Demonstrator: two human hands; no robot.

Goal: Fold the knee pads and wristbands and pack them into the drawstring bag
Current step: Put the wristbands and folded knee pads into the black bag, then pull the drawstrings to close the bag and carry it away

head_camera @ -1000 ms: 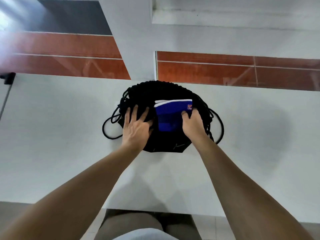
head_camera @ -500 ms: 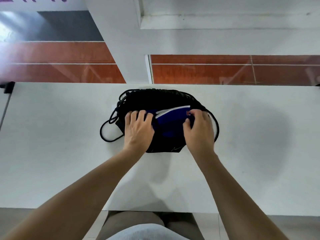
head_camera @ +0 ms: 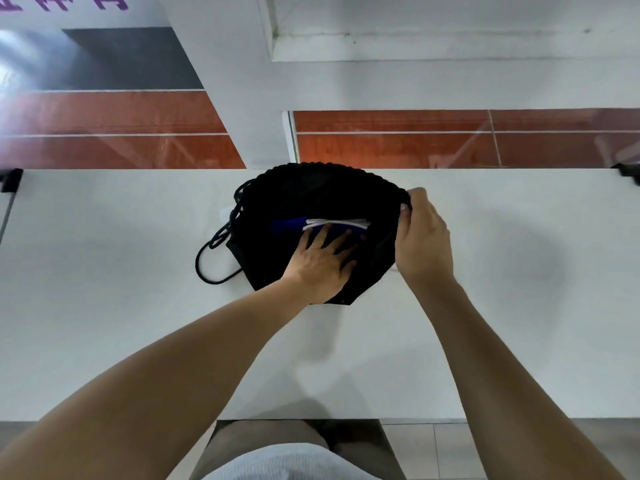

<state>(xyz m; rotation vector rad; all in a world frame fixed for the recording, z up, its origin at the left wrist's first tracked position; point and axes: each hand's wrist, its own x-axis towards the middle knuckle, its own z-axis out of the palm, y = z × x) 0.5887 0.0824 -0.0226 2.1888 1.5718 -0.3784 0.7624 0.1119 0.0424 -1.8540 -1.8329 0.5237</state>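
A black drawstring bag (head_camera: 311, 192) lies at the far middle of the white table (head_camera: 104, 306), its mouth held wide. Folded blue pads with white edges (head_camera: 332, 223) sit mostly inside it, with only a blue strip and the white edges showing. My left hand (head_camera: 322, 263) rests flat on the bag's near side, fingers spread, fingertips touching the pads. My right hand (head_camera: 420, 242) grips the bag's rim at its right edge. The bag's black cords (head_camera: 214, 258) loop out on the table to the left.
The table's far edge runs just behind the bag, with a white pillar and red-brown wall panels beyond. Small dark clamps sit at the far left corner (head_camera: 10, 180) and far right corner (head_camera: 628, 171). My lap shows below the near edge.
The blue pads have gone deeper into the bag. My right hand left the pads and took the bag's right rim. My left hand slid right onto the pads.
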